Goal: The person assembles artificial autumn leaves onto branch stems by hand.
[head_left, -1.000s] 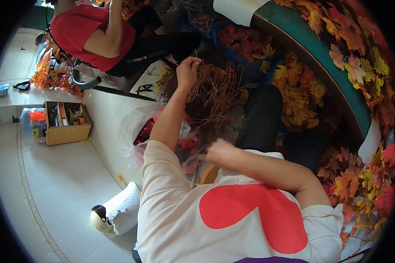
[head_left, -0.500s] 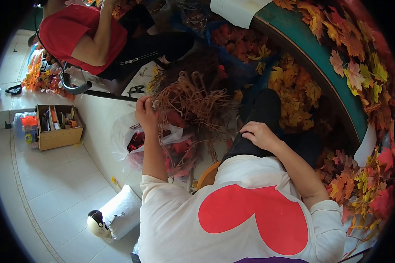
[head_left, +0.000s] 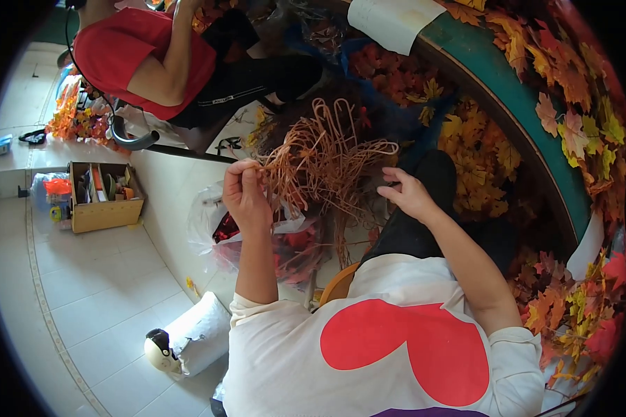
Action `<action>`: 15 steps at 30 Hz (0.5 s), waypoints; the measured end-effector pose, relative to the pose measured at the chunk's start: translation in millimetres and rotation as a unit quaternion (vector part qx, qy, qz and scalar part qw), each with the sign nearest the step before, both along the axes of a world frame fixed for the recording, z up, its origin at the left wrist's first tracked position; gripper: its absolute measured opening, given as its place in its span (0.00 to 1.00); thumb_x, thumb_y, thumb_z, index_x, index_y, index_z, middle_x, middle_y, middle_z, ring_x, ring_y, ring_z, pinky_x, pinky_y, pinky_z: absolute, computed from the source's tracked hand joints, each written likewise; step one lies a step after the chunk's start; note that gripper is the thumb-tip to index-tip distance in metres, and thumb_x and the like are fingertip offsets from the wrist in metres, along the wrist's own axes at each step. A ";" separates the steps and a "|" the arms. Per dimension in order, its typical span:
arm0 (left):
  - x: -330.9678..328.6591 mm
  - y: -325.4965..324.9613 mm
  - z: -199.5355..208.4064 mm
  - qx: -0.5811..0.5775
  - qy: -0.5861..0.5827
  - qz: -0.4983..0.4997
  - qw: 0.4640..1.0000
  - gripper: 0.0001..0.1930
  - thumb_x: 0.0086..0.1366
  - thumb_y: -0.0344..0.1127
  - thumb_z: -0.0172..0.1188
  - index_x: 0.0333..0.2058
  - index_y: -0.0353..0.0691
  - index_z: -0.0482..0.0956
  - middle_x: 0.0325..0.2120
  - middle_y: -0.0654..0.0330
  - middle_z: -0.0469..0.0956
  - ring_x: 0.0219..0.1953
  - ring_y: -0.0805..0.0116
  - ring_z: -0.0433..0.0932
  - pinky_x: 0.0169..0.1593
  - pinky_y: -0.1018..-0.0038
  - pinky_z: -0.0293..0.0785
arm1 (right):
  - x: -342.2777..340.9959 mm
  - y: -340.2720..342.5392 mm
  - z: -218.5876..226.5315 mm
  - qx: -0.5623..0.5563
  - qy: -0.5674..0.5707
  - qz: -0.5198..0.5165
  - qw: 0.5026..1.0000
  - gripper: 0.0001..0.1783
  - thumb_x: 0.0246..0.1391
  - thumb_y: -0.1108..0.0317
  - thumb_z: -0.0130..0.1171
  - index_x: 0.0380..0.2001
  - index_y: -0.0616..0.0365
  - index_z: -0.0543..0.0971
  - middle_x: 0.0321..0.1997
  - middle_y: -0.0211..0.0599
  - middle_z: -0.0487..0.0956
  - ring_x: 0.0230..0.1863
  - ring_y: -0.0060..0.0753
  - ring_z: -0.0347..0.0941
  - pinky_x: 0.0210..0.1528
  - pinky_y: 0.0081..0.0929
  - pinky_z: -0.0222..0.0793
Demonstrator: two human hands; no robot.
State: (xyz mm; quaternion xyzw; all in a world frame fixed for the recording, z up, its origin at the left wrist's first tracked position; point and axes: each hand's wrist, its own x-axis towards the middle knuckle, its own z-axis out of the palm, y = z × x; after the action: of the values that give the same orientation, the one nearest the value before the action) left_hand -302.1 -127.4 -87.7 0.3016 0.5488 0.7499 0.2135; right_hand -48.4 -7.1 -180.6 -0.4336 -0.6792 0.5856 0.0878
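My left hand (head_left: 247, 198) is closed, with thumb and fingers pinched on the left end of a tangled bundle of brown vine-like stems (head_left: 313, 163). Several stems curl into loops at the top, and thin ends hang down over my knees' near side. To the right of the bundle, my right hand (head_left: 409, 196) is raised above my dark-trousered leg, its fingers slightly apart and holding nothing. Below the bundle lies a clear plastic bag (head_left: 205, 222) with shiny red things in it.
A person in a red shirt (head_left: 129, 55) sits at the upper left. Yellow leaves (head_left: 476, 160) and red leaves (head_left: 393, 69) are heaped beyond my leg. A green-topped table (head_left: 497, 90) curves along the right. A wooden box (head_left: 108, 214) and a white roll (head_left: 202, 337) stand at left.
My left hand has lifted the stem bundle, which now looks larger and nearer. My right hand has risen off my thigh toward the bundle, with its fingers extended.
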 end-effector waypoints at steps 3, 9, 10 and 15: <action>12.5 -1.3 14.8 0.042 -0.010 -0.032 0.999 0.01 0.63 0.28 0.52 0.32 0.38 0.71 0.32 0.63 0.71 0.32 0.79 0.67 0.35 0.85 0.64 | -35.9 -0.9 7.2 -0.040 0.070 -0.089 0.993 0.26 0.52 0.55 0.57 0.50 0.59 0.71 0.48 0.44 0.74 0.43 0.35 0.73 0.46 0.26 0.67; 10.4 5.2 29.8 0.027 0.056 0.018 0.998 0.01 0.63 0.26 0.50 0.32 0.37 0.71 0.28 0.63 0.71 0.30 0.79 0.67 0.35 0.83 0.64 | -62.3 19.4 27.7 -0.110 0.110 -0.222 0.963 0.22 0.60 0.49 0.42 0.43 0.53 0.77 0.37 0.29 0.75 0.34 0.23 0.70 0.37 0.21 0.67; -1.7 8.2 27.3 -0.028 0.098 0.073 0.992 0.02 0.63 0.26 0.49 0.32 0.37 0.71 0.27 0.64 0.71 0.28 0.80 0.67 0.34 0.84 0.63 | -55.7 21.2 32.2 -0.095 0.144 -0.223 0.959 0.22 0.61 0.50 0.41 0.42 0.54 0.77 0.36 0.28 0.75 0.32 0.21 0.70 0.35 0.20 0.67; -101.1 -4.5 -44.0 -0.078 0.015 0.184 0.980 0.03 0.62 0.27 0.50 0.33 0.37 0.73 0.26 0.66 0.73 0.24 0.82 0.66 0.28 0.85 0.61 | 6.9 37.8 31.6 -0.118 0.206 -0.339 0.910 0.21 0.62 0.53 0.40 0.34 0.58 0.78 0.30 0.29 0.77 0.26 0.18 0.69 0.32 0.18 0.69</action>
State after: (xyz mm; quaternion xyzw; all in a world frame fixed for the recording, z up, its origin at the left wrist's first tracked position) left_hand -403.2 -131.9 -131.6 0.1894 0.6545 0.7268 0.0863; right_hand -41.5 30.7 -149.0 -0.5152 -0.3843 0.6724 0.3672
